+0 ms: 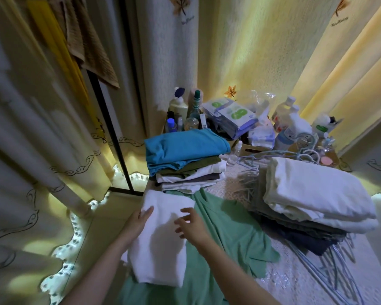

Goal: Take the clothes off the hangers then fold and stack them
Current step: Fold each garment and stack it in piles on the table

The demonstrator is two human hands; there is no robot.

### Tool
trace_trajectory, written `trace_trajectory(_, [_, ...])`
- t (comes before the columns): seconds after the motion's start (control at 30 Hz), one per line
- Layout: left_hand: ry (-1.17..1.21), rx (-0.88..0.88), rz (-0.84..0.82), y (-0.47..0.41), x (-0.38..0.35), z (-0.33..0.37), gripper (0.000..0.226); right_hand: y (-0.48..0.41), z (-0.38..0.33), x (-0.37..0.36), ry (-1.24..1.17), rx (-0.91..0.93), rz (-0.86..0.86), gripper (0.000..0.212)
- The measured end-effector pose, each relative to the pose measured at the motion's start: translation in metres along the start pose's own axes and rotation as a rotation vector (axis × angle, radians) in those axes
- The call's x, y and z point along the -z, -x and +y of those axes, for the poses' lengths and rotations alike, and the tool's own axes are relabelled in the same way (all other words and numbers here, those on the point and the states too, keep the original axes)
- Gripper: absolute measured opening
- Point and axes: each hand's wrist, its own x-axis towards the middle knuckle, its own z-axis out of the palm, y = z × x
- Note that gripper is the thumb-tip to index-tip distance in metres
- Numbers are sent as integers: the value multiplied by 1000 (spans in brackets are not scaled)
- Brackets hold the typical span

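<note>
A folded white garment (161, 249) lies on a spread green garment (229, 230) on the table in front of me. My left hand (139, 220) lies flat against the white garment's left edge, fingers straight. Over its top my right hand (190, 223) hovers or lightly touches, fingers loosely spread. Behind them a stack of folded clothes (185, 166) stands, a blue garment (183, 146) on top. To the right is a second stack (312, 208) topped with cream cloth. Pale blue hangers (249, 170) lie between the two stacks.
Bottles and packets (229, 117) crowd the back of the table. More hangers (330, 271) lie at the right under the second stack. Curtains (31, 150) hang at the left and behind. A brown cloth (90, 40) and a yellow one hang on a black rack at the upper left.
</note>
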Motion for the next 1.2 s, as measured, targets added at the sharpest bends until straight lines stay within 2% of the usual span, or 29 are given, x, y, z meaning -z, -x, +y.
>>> trace_trajectory(0.07, [31, 11, 6, -5, 0, -12, 26, -7, 25, 5, 123, -83, 185, 32])
trace_trajectory(0.13, [20, -12, 35, -5, 3, -16, 36, -7, 47, 7, 138, -183, 231, 32])
trace_trajectory(0.2, [28, -48, 25, -9, 3, -15, 41, -4, 64, -1, 104, -252, 172, 39])
trace_trajectory(0.3, [0, -98, 18, -19, 3, -8, 44, -1, 77, -19, -144, -292, 66, 50])
trace_trajectory(0.43, [-295, -77, -4, -29, 2, 0, 58, -3, 78, -26, -352, -270, -40, 35])
trace_trajectory(0.5, [-472, -82, -9, -28, 5, 7, 70, -1, 70, -24, -359, -236, -92, 27])
trace_trajectory(0.57, [-608, -130, 34, -22, 10, 21, 84, 3, 55, -13, -227, -132, -95, 31])
trace_trajectory(0.63, [-498, -217, 7, -13, 15, 38, 98, 13, 34, 12, 2, 56, -128, 38])
trace_trajectory(0.73, [-209, -280, -218, 4, 26, 61, 121, 36, 1, 64, 407, 330, -287, 44])
trace_trajectory(0.8, [-262, -316, -406, 18, 21, 68, 129, 53, -16, 98, 579, 439, -369, 43])
trace_trajectory(0.87, [-341, -280, -542, 31, -3, 69, 116, 71, -29, 129, 657, 436, -437, 40])
trace_trajectory(0.97, [-265, -270, -676, 47, -52, 75, 62, 89, -37, 181, 709, 340, -457, 36])
trace_trajectory(1.1, [-89, -273, -622, 57, -108, 134, 33, 105, -54, 278, 782, 205, -228, 50])
trace_trajectory(1.2, [-36, -348, -543, 61, -151, 205, 27, 115, -88, 355, 708, 187, -106, 37])
